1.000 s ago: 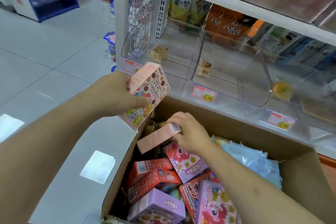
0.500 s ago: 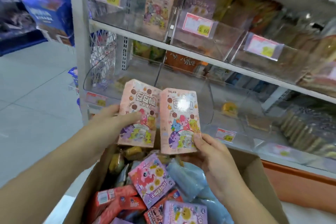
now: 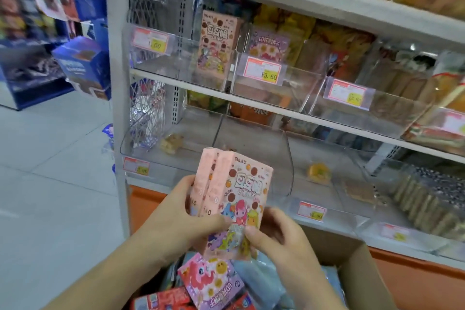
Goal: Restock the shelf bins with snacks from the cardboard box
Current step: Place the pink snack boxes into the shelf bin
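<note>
Two pink snack boxes (image 3: 230, 199) that half a second ago were held side by side, one in each hand, are now pressed together into a single stack, face to back, above the open cardboard box (image 3: 362, 274) at the foot of the shelf. The left hand (image 3: 181, 219) wraps its fingers around the stack's left side with the thumb across the front, while the right hand (image 3: 274, 236) pinches the lower right corner, so both hands are clamped on the same pair. The camera has also tilted upward: the upper row of clear bins is now in full view, and in the leftmost bin (image 3: 176, 58) of that row one matching pink box (image 3: 219, 43) stands upright against the right wall, the rest of the bin apparently bare. That match suggests the stack is bound for this bin, and joining the boxes would let them go in together. More snacks remain in the cardboard box, among them a pink-and-purple carton (image 3: 211, 282) directly beneath the hands and red cartons (image 3: 163, 299) at the near left corner. Motion blur softens the bin labels, so the price tag (image 3: 151, 40) on its front cannot be read with confidence.
</note>
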A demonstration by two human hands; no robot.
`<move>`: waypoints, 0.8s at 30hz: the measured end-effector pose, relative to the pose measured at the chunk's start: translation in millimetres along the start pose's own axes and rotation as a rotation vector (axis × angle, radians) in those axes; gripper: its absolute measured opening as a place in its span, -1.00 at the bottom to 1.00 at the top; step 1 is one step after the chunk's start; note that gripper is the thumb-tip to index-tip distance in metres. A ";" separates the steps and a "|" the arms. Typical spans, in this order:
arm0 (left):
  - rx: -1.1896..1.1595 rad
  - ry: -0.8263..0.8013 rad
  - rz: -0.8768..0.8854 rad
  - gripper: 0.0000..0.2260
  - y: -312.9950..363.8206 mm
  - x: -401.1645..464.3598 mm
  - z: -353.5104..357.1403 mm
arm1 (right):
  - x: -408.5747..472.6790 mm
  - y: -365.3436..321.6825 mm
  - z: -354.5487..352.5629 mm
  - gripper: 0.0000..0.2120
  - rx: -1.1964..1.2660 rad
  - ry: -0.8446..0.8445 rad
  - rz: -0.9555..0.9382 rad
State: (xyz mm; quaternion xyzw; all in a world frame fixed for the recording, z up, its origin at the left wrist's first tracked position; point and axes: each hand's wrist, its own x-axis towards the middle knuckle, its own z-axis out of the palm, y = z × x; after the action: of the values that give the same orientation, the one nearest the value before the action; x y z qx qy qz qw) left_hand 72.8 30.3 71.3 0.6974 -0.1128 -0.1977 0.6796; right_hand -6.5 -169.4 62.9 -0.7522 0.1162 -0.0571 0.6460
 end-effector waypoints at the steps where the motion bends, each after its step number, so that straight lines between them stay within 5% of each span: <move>1: 0.011 -0.040 0.012 -0.40 4.6 -0.9 -4.0 | 3.7 -5.2 -6.2 -0.49 0.068 -0.034 0.012; 5: 0.028 -0.231 0.070 -0.34 15.9 2.6 -29.9 | 22.3 -50.1 -23.9 -0.11 0.096 -0.211 -0.012; 9: 0.134 -0.296 0.276 -0.17 32.4 19.6 -60.0 | 41.8 -116.6 -10.7 -0.17 -0.162 -0.434 -0.089; 11: 0.202 -0.289 0.332 -0.13 48.2 27.0 -73.3 | 49.4 -151.5 1.9 -0.21 -0.368 -0.418 -0.214; 16: 0.330 0.084 0.532 -0.18 103.4 63.7 -113.4 | 72.3 -221.8 26.6 -0.20 -0.468 -0.145 -0.704; 24: 1.176 0.475 0.642 -0.16 156.1 172.2 -168.9 | 161.6 -281.7 53.5 -0.15 -0.642 0.067 -1.177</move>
State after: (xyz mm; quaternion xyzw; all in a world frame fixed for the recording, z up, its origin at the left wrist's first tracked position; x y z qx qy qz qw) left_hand 317.0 101.6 204.9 0.9052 -0.2496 0.2633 0.2214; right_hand 190.8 -119.3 321.6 -0.8428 -0.2821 -0.3859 0.2474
